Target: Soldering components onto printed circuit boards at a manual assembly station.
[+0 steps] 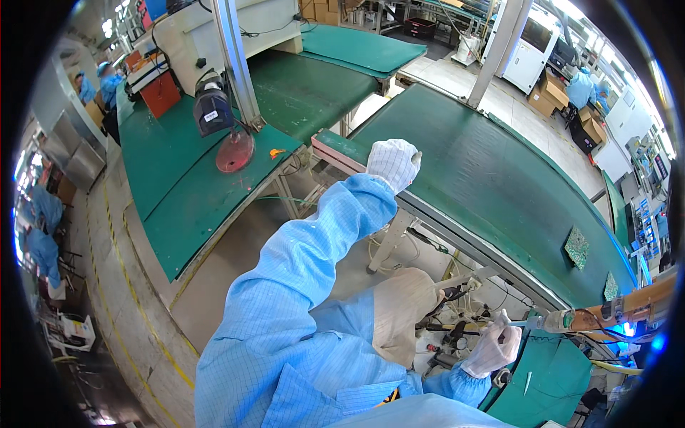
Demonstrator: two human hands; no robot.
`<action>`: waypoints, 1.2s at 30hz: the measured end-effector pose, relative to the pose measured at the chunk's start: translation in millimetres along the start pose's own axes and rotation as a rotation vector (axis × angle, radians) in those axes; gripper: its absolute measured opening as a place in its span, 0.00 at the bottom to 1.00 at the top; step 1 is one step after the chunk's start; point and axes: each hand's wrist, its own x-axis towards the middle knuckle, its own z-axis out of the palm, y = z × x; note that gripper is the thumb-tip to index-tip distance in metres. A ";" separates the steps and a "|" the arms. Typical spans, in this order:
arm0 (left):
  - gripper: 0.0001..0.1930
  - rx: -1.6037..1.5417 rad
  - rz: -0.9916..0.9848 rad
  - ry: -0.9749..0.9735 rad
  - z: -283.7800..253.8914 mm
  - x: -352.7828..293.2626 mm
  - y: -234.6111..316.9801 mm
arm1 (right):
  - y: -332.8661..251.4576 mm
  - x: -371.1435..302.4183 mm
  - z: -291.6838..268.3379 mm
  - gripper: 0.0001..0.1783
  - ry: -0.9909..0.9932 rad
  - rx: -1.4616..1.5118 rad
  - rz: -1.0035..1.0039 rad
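Observation:
My left hand [392,164], in a white striped glove, is curled into a fist at the near edge of the green conveyor belt [464,157]. Its fingers hide whatever they may hold. Lower down at the right, my right hand [494,346] wears a similar glove, with its fingers bent in. It meets a thin pale-blue piece [526,324] at the end of an orange-brown cylindrical arm [621,310]; what the fingers grip is too small to make out. Two green circuit boards [576,247] [611,286] lie on the belt's far right part.
Left of me stands a green-topped table [178,192] with a dark device [212,110], a red disc [235,151] and a small orange item [277,153]. A metal post [237,64] rises there. Hoses and cables [457,335] hang under the belt. People in blue work at far left.

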 end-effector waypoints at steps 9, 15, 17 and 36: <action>0.11 0.006 0.000 -0.002 -1.8 0.3 0.8 | -8.1 3.0 -4.3 0.06 0.014 -0.153 -0.178; 0.11 0.020 0.002 0.002 -1.6 0.1 1.3 | -12.0 1.2 0.0 0.11 0.024 -0.108 -0.058; 0.11 0.024 0.003 0.004 -1.2 0.1 1.2 | -12.3 1.5 1.1 0.12 0.043 -0.092 -0.057; 0.09 -0.013 0.037 0.051 2.5 -0.7 -1.7 | -28.2 0.0 5.5 0.09 0.054 0.327 0.517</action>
